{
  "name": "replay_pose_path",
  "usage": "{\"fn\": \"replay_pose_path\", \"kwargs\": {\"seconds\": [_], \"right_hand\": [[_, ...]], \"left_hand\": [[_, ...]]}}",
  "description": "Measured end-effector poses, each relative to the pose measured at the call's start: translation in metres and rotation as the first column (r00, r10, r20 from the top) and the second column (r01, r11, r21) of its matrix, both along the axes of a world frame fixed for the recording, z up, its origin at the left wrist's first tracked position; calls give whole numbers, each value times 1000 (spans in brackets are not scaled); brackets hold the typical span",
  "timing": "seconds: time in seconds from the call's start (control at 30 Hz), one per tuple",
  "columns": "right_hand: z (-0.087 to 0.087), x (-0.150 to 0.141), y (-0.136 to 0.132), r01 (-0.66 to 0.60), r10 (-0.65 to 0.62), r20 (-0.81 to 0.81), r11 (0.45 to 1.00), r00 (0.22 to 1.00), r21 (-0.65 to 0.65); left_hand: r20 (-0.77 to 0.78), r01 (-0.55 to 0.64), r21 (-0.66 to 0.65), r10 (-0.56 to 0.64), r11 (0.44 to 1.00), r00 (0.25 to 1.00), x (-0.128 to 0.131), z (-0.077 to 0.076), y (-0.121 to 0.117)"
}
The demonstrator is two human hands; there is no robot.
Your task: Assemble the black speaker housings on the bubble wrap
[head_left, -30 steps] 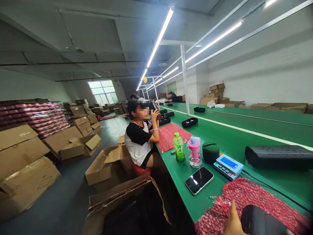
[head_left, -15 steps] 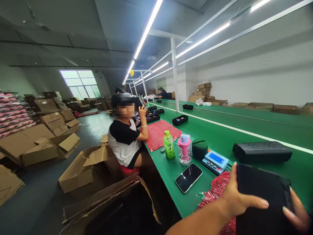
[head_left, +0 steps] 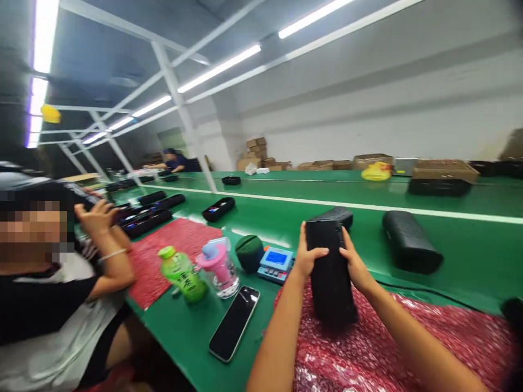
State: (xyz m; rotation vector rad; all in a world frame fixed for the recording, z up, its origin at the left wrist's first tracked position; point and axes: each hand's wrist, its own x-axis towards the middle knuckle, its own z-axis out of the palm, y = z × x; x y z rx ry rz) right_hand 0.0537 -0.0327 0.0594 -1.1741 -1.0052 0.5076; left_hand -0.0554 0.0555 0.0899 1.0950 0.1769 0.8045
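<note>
I hold a long black speaker [head_left: 330, 272] on end between both hands, its lower end resting on the red bubble wrap [head_left: 392, 343] on the green bench [head_left: 286, 209]. My left hand [head_left: 307, 255] grips its upper left side, thumb across the front. My right hand [head_left: 354, 262] grips the upper right side. A second black speaker [head_left: 338, 214] lies just behind it, and a third speaker [head_left: 411, 241] lies to the right.
A blue-faced tester box [head_left: 276, 263], a round dark green speaker [head_left: 249, 252], a pink-lidded cup [head_left: 220, 266], a green drink bottle [head_left: 182, 273] and a phone [head_left: 234, 322] lie to my left. A seated co-worker [head_left: 53, 283] works beside another red sheet [head_left: 169, 253]. Cartons [head_left: 443, 169] line the far side.
The view has swung right, onto the bench. My hands have carried the black speaker forward and stood it on end on the red bubble wrap.
</note>
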Motion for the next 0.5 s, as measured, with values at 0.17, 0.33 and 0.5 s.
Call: {"fn": "replay_pose_path", "kwargs": {"seconds": [0.17,0.33,0.5], "right_hand": [[12,-5,-8,-43,42,-81,999,996,-1],[16,-13,-6,-20,23,-110,999,994,24],[-1,-10,-18,167,-164,62,985,984,-49]], "left_hand": [[-31,-3,40,4,999,1000,1,-3,4],[-21,27,88,-25,996,999,1,-1,4],[-50,2,166,6,986,999,-11,-4,-13]]}}
